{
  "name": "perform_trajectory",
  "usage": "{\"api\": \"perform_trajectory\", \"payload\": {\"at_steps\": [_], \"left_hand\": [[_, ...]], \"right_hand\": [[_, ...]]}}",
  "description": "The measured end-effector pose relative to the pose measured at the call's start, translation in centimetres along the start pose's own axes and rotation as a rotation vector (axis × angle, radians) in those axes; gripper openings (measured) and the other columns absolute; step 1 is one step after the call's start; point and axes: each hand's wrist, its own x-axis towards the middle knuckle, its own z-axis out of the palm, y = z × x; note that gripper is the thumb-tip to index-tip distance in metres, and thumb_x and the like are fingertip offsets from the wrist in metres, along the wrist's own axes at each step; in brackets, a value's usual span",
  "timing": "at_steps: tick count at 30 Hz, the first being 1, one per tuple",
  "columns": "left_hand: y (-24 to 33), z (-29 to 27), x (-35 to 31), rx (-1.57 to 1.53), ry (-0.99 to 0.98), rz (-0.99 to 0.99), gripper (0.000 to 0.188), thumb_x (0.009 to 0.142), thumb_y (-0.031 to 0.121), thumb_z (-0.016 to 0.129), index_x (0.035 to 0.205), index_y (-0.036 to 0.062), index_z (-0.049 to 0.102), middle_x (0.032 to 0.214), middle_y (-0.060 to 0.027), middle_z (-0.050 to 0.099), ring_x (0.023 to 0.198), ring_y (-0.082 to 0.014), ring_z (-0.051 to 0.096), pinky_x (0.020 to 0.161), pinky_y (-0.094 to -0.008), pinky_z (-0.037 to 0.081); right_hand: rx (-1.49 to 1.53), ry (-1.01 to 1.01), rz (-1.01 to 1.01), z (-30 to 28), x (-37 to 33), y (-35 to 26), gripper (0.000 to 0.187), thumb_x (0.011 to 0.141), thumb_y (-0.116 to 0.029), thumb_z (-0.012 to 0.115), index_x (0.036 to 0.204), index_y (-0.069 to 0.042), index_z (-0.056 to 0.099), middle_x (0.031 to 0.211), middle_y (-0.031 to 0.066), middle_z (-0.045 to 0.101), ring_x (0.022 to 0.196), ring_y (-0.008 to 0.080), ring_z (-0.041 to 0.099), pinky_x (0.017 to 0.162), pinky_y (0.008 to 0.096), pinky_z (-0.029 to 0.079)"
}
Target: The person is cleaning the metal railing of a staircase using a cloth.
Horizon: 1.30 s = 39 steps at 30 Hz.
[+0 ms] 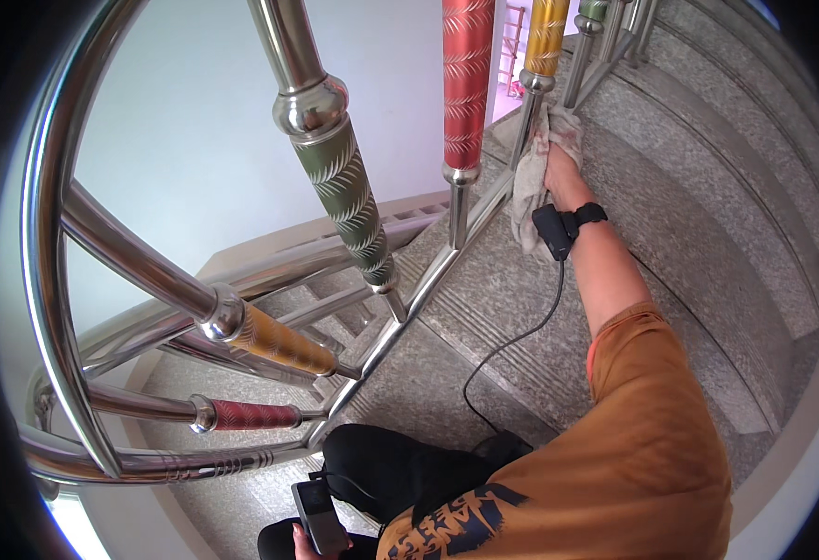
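My right arm reaches far forward, and my right hand [559,166] is closed round a pale, stained cloth [531,191]. The cloth presses against the lower metal part of a baluster with a yellow sleeve [546,42], and its loose end hangs beside the bottom rail [442,266]. A black device is strapped to my right wrist, with a cable running back toward my body. Low in the view, my left hand [303,543] is wrapped round a dark, flat handheld device [319,516] near my knee; most of that hand is hidden.
Grey speckled stone steps [708,187] curve up along the right. More balusters, with a red sleeve [468,84] and a green sleeve [344,196], stand ahead and left. A curved shiny handrail [43,252] bends round the left side. Lower stairs show beyond the railing.
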Motion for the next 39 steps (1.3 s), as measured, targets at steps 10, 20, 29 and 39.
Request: {"api": "perform_trajectory", "payload": {"at_steps": [10, 20, 29, 39], "left_hand": [[-1.7, -2.4, 2.6, -0.092, -0.243, -0.023, 0.067, 0.082, 0.061, 0.033, 0.102, 0.0004, 0.053, 0.081, -0.0141, 0.059, 0.070, -0.0276, 0.058, 0.063, -0.0378, 0.048], [-1.6, -0.7, 1.1, -0.010, -0.278, 0.021, 0.080, 0.076, 0.073, 0.031, 0.105, 0.0015, 0.051, 0.072, -0.0150, 0.057, 0.059, -0.0257, 0.054, 0.055, -0.0342, 0.045], [-2.4, -2.4, 0.5, -0.033, -0.250, -0.016, 0.082, 0.076, 0.073, 0.030, 0.104, -0.0006, 0.051, 0.078, -0.0166, 0.058, 0.066, -0.0277, 0.057, 0.059, -0.0366, 0.047], [-2.0, -3.1, 0.7, -0.135, -0.319, -0.031, 0.072, 0.078, 0.061, 0.048, 0.111, -0.0030, 0.049, 0.089, -0.0173, 0.060, 0.076, -0.0288, 0.061, 0.067, -0.0410, 0.052]], "right_hand": [[0.341, 0.172, 0.151, 1.9, -6.8, 2.0, 0.032, 0.091, -0.032, 0.041, 0.114, -0.010, 0.048, 0.110, 0.0027, 0.052, 0.103, 0.0154, 0.047, 0.092, 0.0347, 0.038], [0.394, -0.057, 0.363, 4.0, -13.0, 7.3, 0.025, 0.086, -0.027, 0.055, 0.106, -0.012, 0.051, 0.096, 0.0016, 0.055, 0.082, 0.0149, 0.055, 0.072, 0.0293, 0.048], [0.381, -0.094, 0.564, 5.2, -18.8, 8.2, 0.041, 0.093, -0.037, 0.034, 0.117, -0.006, 0.047, 0.111, 0.0078, 0.054, 0.102, 0.0216, 0.051, 0.091, 0.0366, 0.042], [0.274, -0.139, 0.646, 9.9, -26.7, 12.4, 0.032, 0.090, -0.022, 0.050, 0.116, -0.004, 0.046, 0.109, 0.0029, 0.052, 0.095, 0.0120, 0.051, 0.083, 0.0263, 0.044]]}}
